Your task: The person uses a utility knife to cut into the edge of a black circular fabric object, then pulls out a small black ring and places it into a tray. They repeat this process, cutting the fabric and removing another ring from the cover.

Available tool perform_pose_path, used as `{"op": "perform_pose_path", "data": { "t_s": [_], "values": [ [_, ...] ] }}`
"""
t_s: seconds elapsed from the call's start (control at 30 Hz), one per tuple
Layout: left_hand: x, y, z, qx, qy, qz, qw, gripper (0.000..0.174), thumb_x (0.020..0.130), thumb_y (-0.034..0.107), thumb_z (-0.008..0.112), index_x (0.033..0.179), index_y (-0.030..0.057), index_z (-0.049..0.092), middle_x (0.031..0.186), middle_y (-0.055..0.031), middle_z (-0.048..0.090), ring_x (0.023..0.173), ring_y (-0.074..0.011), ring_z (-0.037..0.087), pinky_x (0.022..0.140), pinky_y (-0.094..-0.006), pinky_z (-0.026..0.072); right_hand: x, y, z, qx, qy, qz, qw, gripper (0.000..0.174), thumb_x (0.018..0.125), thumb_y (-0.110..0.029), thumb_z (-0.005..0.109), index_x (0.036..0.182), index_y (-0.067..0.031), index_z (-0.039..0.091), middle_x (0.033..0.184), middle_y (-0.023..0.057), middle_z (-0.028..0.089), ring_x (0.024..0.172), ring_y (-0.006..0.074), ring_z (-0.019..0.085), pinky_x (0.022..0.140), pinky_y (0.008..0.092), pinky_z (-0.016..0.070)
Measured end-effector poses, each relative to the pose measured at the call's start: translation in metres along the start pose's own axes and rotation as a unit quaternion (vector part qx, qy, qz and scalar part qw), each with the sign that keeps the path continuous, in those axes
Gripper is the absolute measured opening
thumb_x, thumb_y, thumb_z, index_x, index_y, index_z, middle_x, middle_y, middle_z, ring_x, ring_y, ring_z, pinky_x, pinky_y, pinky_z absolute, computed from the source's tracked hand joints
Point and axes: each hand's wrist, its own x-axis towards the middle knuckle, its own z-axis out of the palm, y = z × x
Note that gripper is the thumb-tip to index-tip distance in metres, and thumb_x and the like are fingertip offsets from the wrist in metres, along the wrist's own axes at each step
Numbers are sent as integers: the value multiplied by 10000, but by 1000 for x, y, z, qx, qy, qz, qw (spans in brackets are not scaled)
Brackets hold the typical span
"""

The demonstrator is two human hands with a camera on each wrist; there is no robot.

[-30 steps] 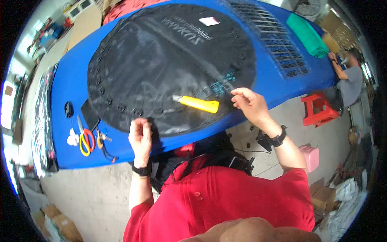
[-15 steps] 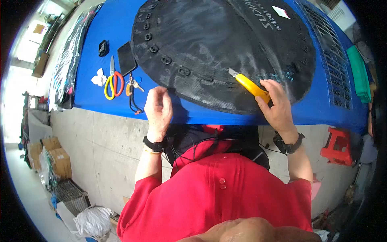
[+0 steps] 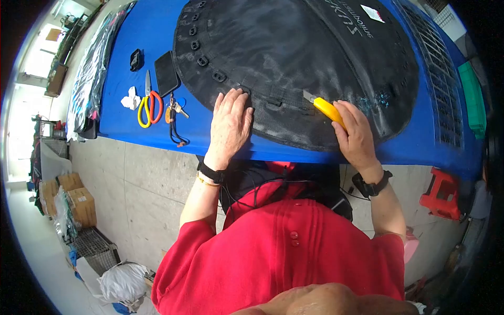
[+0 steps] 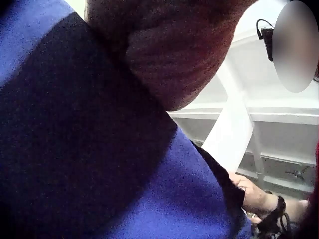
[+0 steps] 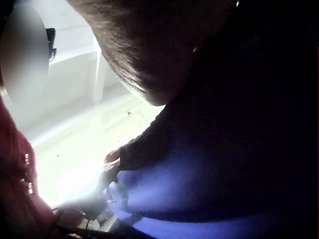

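A round black trampoline mat [image 3: 283, 58], with black loops along its edge and pale printing, lies on a blue-covered table [image 3: 123, 58]. My left hand [image 3: 230, 123] rests on the mat's near left edge with its fingers stretched forward. In my right hand [image 3: 359, 136] is a yellow box cutter [image 3: 329, 113], gripped between thumb and fingers, its short blade out and pointing to the far left over the mat. Both wrist views are dark: the left one shows the heel of the left hand against blue cloth, the right one the heel of the right hand.
Left of the mat lie scissors [image 3: 150, 107] with red and yellow handles, keys [image 3: 178, 108], a black phone [image 3: 167, 73], crumpled white paper [image 3: 130, 99] and a small black object [image 3: 136, 60]. A black grid [image 3: 438, 68] and green cloth [image 3: 471, 100] are at right, a red stool [image 3: 441, 194] below.
The right hand has taken hold of the box cutter that lay on the mat. The left hand has moved forward and flattened onto the mat's edge. The head view has swung round.
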Motion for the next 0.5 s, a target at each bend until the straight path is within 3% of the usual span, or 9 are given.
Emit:
{"op": "perform_pose_path", "data": {
  "t_s": [0.33, 0.5],
  "values": [
    [-7, 25, 8, -52, -23, 20, 998, 452, 1023, 151, 744, 1415, -57, 660, 1467, -267, 659, 1442, -481, 577, 1255, -548, 457, -19, 25, -4, -36, 26, 50, 998, 468, 1031, -140, 740, 1483, -47, 661, 1452, 169, 686, 1337, 385, 661, 1147, 501, 520],
    [-1, 40, 4, -48, -32, 27, 998, 450, 1006, 127, 769, 1404, -48, 654, 1445, -264, 654, 1403, -478, 588, 1214, -554, 476, -21, 28, -20, -19, 63, 41, 997, 419, 987, -126, 763, 1389, -27, 700, 1388, 169, 723, 1295, 375, 693, 1130, 504, 528]
  ]
}}
